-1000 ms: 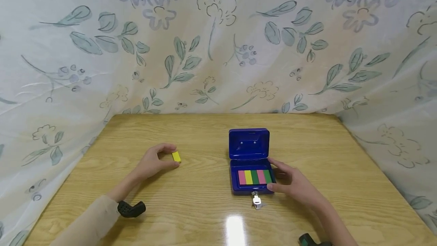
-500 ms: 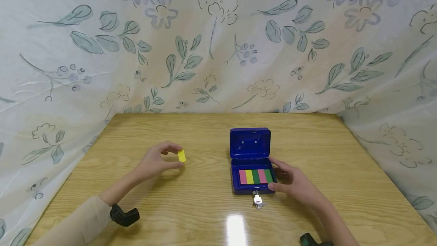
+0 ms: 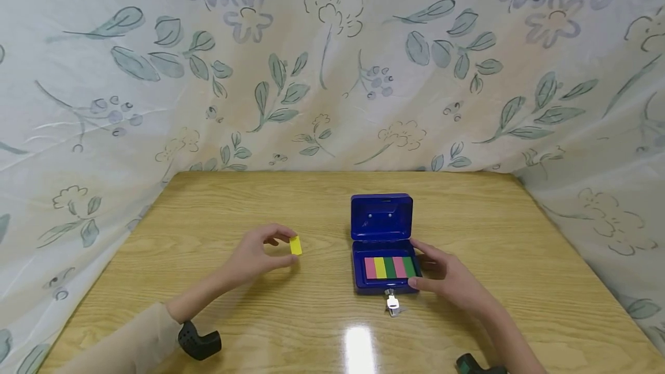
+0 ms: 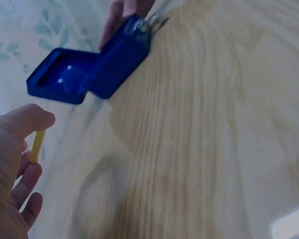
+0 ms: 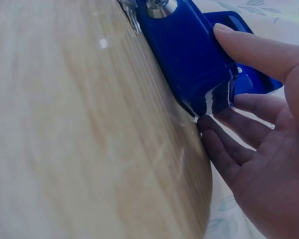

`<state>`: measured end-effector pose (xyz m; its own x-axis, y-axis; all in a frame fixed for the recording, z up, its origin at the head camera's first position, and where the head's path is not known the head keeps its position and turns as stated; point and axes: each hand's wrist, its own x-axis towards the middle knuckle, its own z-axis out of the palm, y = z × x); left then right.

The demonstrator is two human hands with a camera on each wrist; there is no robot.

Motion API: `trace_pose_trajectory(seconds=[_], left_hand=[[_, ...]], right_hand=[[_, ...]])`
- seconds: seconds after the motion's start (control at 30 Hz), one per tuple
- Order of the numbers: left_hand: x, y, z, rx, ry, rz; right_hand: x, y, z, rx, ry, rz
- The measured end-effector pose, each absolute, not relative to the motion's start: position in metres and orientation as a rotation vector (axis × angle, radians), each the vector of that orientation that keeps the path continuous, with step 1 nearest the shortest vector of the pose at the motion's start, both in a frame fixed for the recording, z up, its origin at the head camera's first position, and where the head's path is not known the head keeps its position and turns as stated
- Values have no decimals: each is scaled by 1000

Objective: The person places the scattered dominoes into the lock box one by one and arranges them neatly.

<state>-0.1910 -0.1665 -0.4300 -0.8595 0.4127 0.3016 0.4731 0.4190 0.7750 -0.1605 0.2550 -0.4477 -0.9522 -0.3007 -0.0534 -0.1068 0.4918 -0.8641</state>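
Observation:
A small yellow block (image 3: 295,245) is pinched between the thumb and fingers of my left hand (image 3: 254,255), above the table left of the box. The left wrist view shows the block edge-on. A blue metal cash box (image 3: 370,291) stands with its lid up. Inside it a row of pink, yellow and green blocks (image 3: 389,268) lies side by side. My right hand (image 3: 449,279) grips the right end of the box, thumb at the front corner and fingers towards the back. In the right wrist view the thumb (image 5: 249,42) lies over the rim and fingertips touch the side wall.
Keys (image 3: 392,305) hang from the lock at the box's front. The wooden table (image 3: 312,328) ends at a floral cloth (image 3: 332,103) behind and at the sides. Black wrist devices sit on the left wrist (image 3: 199,342) and right wrist (image 3: 478,366).
My left hand has carried the yellow block rightwards, closer to the box, and most recently a little towards me. The right hand and the box stay in place.

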Motion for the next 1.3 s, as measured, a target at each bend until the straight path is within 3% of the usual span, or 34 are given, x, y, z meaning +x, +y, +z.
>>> trace_pose_trajectory(seconds=[1.3], left_hand=[[-164, -81, -411, -992, -2457, -1491]], right_hand=[[-161, 255, -446, -339, 2548, -1440]])
